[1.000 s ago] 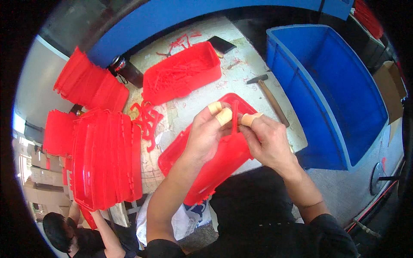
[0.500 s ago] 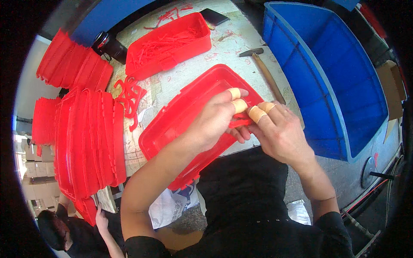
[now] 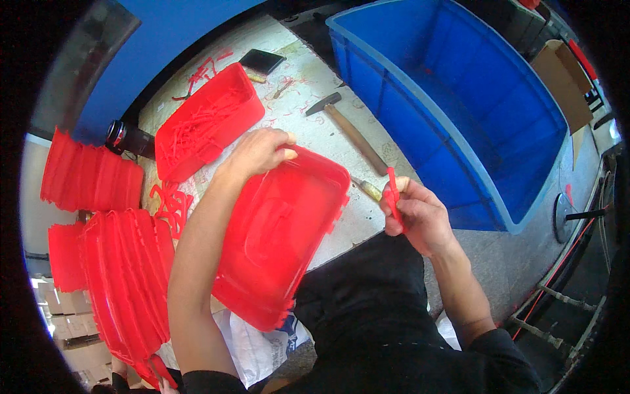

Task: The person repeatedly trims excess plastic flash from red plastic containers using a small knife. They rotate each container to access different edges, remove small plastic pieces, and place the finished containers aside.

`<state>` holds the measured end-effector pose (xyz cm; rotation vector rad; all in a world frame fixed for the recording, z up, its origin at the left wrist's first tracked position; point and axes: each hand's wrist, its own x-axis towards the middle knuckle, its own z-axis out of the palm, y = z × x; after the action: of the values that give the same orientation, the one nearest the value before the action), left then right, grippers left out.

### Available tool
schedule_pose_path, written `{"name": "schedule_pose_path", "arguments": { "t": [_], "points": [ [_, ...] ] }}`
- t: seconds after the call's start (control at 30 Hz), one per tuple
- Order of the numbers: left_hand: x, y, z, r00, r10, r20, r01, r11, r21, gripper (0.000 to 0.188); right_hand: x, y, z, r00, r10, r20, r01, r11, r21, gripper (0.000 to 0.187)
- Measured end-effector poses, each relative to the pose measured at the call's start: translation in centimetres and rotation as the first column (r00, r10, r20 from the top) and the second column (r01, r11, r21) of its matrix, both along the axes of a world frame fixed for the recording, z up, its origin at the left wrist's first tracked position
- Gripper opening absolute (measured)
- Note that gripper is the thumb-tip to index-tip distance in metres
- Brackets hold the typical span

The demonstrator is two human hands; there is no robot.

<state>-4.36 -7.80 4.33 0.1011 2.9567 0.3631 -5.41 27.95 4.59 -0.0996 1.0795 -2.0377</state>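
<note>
**Both hands busy: left hand (image 3: pixel 258 151) on the red tray (image 3: pixel 282 262), right hand (image 3: pixel 423 224) pinching a slim red piece (image 3: pixel 393 202)**

So our left has taped fingers hooked over the tray's far rim; the thumb's hidden, but it reads as a proper hold. Our right has thumb and fingers closed on the slim piece, up in the air off the tray's right side, not touching it. Tray's right in front of us at the near edge of the worktable (image 3: pixel 354 226), too blurry to tell if it's resting flat.

We'd call this step handling the two parts separately. Next move, we reckon, calls for a steady grip on that rim and a good look at how the slim piece is turned.

Just right of the tray there's a tool with a yellowish handle (image 3: pixel 371 191), then a hammer (image 3: pixel 356 136) a bit farther up. Left of the tray: loose red hooks (image 3: pixel 172 209) and, farther out, stacks of red trays (image 3: pixel 128 276). Beyond its far left corner sits a red box of trimmings (image 3: pixel 252 105), with a dark tumbler (image 3: pixel 138 142) past that and a dark flat device (image 3: pixel 262 60) farther back.

Farther off, a big blue crate (image 3: pixel 374 85) stands beyond the tray to the right, then a cardboard carton (image 3: pixel 561 79). Blue wall panel (image 3: pixel 177 33) way behind.
</note>
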Motion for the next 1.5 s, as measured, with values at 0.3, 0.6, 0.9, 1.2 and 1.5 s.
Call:
{"name": "schedule_pose_path", "arguments": {
  "t": [0.3, 0.6, 0.9, 1.2, 1.5],
  "points": [
    [11.0, -4.0, -1.3, 0.89, 0.446, -0.099, -0.435, 0.893, 0.112, 0.039, 0.0, -1.3, -0.2, 0.898, 0.405, -0.169, -0.379, 0.91, 0.17, 0.022],
    [15.6, -2.3, -2.7, 0.857, 0.513, 0.05, -0.468, 0.734, 0.492, 0.039, 2.1, -12.8, 3.1, 0.072, 0.67, -0.739, 0.029, 0.739, 0.673, 0.017],
    [14.8, -2.0, -3.3, 0.879, 0.457, 0.134, -0.468, 0.777, 0.42, 0.03, 4.9, -22.0, -4.0, -0.349, 0.758, -0.551, 0.371, 0.651, 0.662, 0.014],
    [15.0, -1.4, -3.2, 0.887, 0.461, 0.042, -0.454, 0.848, 0.273, 0.035, 4.9, -21.3, -4.2, -0.244, 0.727, -0.642, 0.334, 0.684, 0.648, 0.022],
    [15.0, -1.1, -2.9, 0.895, 0.447, -0.016, -0.435, 0.878, 0.2, 0.038, 4.2, -20.7, -4.3, -0.221, 0.684, -0.695, 0.279, 0.728, 0.627, 0.023]
  ]
}}
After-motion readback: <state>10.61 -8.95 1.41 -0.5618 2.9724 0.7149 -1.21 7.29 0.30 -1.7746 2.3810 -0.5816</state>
